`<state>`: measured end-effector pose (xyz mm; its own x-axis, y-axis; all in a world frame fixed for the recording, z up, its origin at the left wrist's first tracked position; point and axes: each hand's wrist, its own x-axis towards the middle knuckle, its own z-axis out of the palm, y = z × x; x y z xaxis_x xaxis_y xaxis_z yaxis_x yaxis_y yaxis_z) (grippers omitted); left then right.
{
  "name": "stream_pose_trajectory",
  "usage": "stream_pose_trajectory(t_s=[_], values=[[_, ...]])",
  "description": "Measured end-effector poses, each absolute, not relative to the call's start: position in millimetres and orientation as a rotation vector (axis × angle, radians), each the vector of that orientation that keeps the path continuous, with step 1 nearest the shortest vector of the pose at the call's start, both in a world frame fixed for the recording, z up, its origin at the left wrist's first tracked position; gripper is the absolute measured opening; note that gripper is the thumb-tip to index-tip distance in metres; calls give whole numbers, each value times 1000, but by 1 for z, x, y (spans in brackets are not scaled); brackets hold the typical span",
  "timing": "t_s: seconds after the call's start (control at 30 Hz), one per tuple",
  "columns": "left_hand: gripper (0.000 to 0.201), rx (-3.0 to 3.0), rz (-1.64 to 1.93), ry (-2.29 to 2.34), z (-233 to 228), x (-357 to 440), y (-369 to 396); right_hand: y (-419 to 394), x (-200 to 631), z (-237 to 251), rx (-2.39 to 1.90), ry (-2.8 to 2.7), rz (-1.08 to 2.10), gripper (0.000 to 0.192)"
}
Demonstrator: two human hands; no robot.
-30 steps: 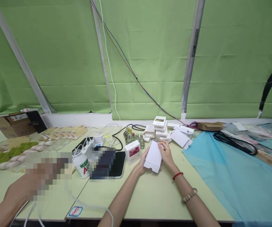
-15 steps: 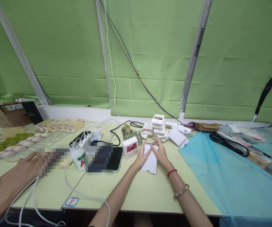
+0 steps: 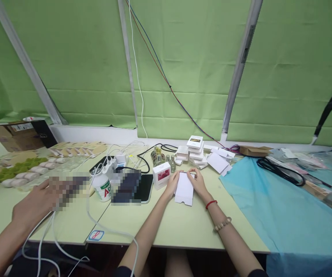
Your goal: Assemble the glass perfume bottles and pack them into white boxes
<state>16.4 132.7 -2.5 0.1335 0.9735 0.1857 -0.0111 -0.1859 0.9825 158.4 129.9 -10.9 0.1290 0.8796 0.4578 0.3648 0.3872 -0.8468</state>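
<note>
Midway along the table [image 3: 183, 231], toward its far edge, the left hand [image 3: 172, 184] and right hand [image 3: 198, 183] grip a flat white carton [image 3: 184, 189] by its sides, beside a small box [image 3: 161, 174].

White carton blank [image 3: 184, 189] on a pale yellow-green tabletop [image 3: 183, 227]; blue cloth [image 3: 284, 215] covers its right edge; small box [image 3: 161, 175], apparently red-printed.

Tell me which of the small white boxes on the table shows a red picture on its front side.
It is the upright white box standing alone beside the left hand, next to the dark tablet. The stacked boxes behind show no red; the top one has a dark label.
</note>
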Motion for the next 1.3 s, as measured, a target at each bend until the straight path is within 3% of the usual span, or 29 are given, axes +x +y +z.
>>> stream_pose_trajectory(t_s=[0.4, 0.57, 1.3], values=[[24, 1383, 1256, 1045, -7, 18, 135, 121, 161, -6, -1431, -1516, 383, 29], [34, 1417, 1228, 1076, -6, 19, 132, 123, 165, -6, -1347, -1522, 404, 27], [27, 1545, 1146, 1098, -6, 20, 128, 133, 159, -12, -1127, -1499, 557, 19]])
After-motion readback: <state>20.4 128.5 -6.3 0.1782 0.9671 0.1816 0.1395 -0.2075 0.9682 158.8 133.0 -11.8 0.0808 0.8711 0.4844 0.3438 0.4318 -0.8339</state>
